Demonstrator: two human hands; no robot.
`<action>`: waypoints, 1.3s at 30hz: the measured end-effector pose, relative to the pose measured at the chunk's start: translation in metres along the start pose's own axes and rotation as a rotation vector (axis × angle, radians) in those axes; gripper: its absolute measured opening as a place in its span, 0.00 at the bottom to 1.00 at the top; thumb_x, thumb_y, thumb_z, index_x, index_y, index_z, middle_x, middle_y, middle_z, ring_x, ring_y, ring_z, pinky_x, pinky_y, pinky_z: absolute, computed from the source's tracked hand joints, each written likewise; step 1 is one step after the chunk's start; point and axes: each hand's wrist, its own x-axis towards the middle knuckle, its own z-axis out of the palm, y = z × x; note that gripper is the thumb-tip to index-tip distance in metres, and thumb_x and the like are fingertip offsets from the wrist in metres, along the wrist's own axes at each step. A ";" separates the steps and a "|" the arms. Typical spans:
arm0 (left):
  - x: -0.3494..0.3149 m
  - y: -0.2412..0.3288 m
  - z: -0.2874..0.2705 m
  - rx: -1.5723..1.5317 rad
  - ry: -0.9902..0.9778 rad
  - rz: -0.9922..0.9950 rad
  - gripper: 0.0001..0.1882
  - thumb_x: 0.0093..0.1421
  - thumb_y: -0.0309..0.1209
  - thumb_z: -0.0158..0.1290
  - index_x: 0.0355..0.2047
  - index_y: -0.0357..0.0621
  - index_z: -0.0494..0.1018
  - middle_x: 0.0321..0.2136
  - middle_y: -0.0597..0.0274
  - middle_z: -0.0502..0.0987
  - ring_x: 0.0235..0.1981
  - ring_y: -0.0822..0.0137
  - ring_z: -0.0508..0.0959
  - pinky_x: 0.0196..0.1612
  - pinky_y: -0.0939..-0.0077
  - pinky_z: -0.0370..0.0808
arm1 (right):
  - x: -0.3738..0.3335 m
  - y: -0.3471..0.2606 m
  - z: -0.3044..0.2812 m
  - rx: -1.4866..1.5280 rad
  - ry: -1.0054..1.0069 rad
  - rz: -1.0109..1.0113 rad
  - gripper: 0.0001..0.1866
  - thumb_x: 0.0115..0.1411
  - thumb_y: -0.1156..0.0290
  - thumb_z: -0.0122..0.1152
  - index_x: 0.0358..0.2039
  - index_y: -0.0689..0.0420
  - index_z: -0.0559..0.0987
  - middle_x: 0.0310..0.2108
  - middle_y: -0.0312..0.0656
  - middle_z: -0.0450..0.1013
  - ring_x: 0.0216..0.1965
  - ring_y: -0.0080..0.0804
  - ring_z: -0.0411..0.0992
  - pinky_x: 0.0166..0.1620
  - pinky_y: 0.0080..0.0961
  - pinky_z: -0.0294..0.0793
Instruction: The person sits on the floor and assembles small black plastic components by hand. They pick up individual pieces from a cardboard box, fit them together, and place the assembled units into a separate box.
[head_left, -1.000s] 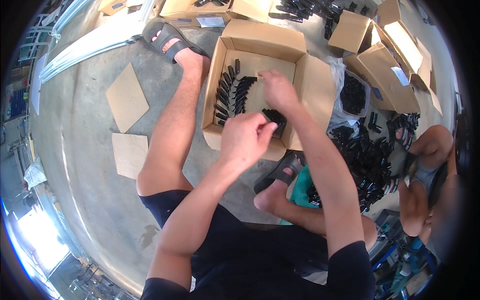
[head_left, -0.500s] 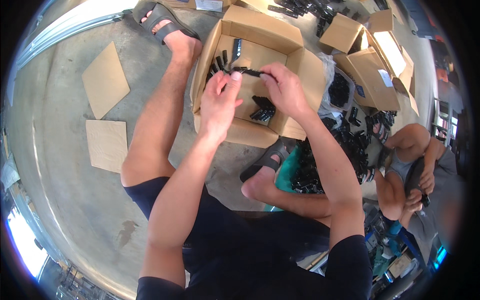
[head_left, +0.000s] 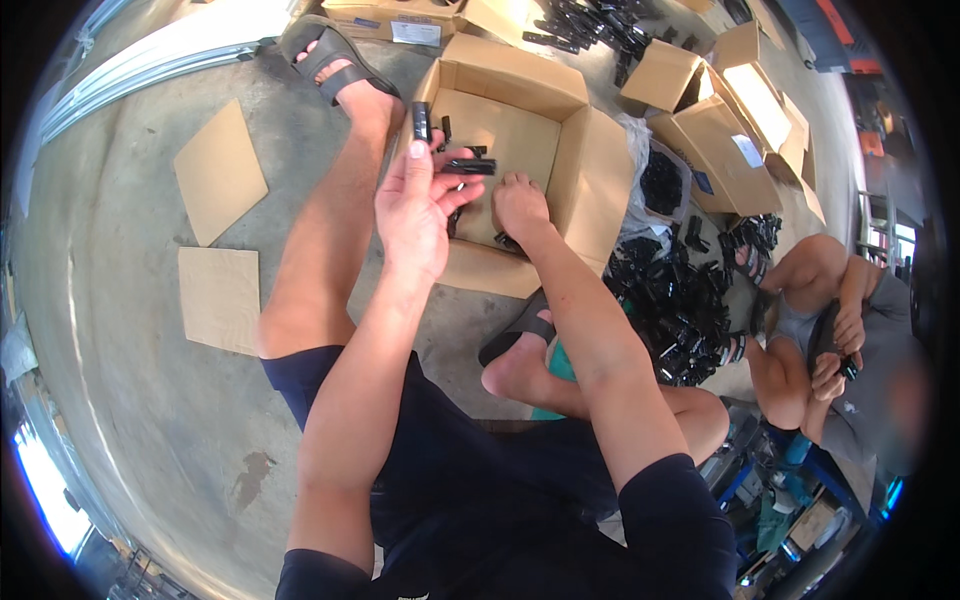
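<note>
Brown cardboard box, open-topped [head_left: 515, 65]: set on the grey concrete floor [head_left: 130, 330], between the black sandals [head_left: 345, 75] of the wearer, with its flaps folded outward.
Left hand [head_left: 415, 215]: raised over the box's left side; a glossy black oblong part [head_left: 422, 122] is gripped upright between thumb and fingers.
Second black oblong piece [head_left: 470, 166]: laid crosswise at the outstretched fingers of the same hand; whether it is joined to the first cannot be told.
Right hand [head_left: 522, 205]: lowered into the box, fingers bent downward; whether anything is grasped cannot be told, as the fingertips are hidden.
Black parts inside the box [head_left: 507, 241]: partly seen below the right hand, with others half covered by the left.
Heap of black parts [head_left: 680, 310]: spread on the floor to the right of the box, near a clear plastic bag [head_left: 637, 165].
Tipped cardboard carton [head_left: 715, 150]: stood beyond the bag, a white label fixed to its side.
Flat cardboard sheets [head_left: 220, 300]: two, laid on the floor at left.
Co-worker in grey [head_left: 885, 330]: seated at right, a small black item [head_left: 849, 368] held in the hands.
</note>
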 end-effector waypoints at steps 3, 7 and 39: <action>-0.003 0.000 0.009 -0.058 -0.116 -0.038 0.25 0.73 0.45 0.51 0.60 0.37 0.68 0.47 0.47 0.80 0.44 0.58 0.84 0.47 0.61 0.84 | -0.001 -0.002 -0.004 0.088 0.041 0.020 0.14 0.62 0.63 0.60 0.39 0.59 0.83 0.43 0.50 0.79 0.48 0.46 0.77 0.52 0.43 0.77; -0.011 0.006 0.016 -0.017 -0.194 -0.005 0.24 0.73 0.44 0.51 0.60 0.39 0.69 0.50 0.48 0.79 0.46 0.57 0.83 0.48 0.60 0.84 | -0.032 0.003 -0.074 0.588 0.126 0.214 0.10 0.58 0.68 0.67 0.35 0.60 0.81 0.33 0.47 0.80 0.35 0.42 0.79 0.42 0.37 0.79; -0.190 -0.020 0.103 0.656 -0.439 0.026 0.21 0.63 0.20 0.62 0.55 0.31 0.75 0.46 0.56 0.83 0.45 0.72 0.82 0.52 0.78 0.79 | -0.294 0.035 -0.220 1.494 0.392 -0.158 0.27 0.61 0.75 0.71 0.60 0.62 0.75 0.43 0.36 0.74 0.37 0.17 0.72 0.41 0.19 0.75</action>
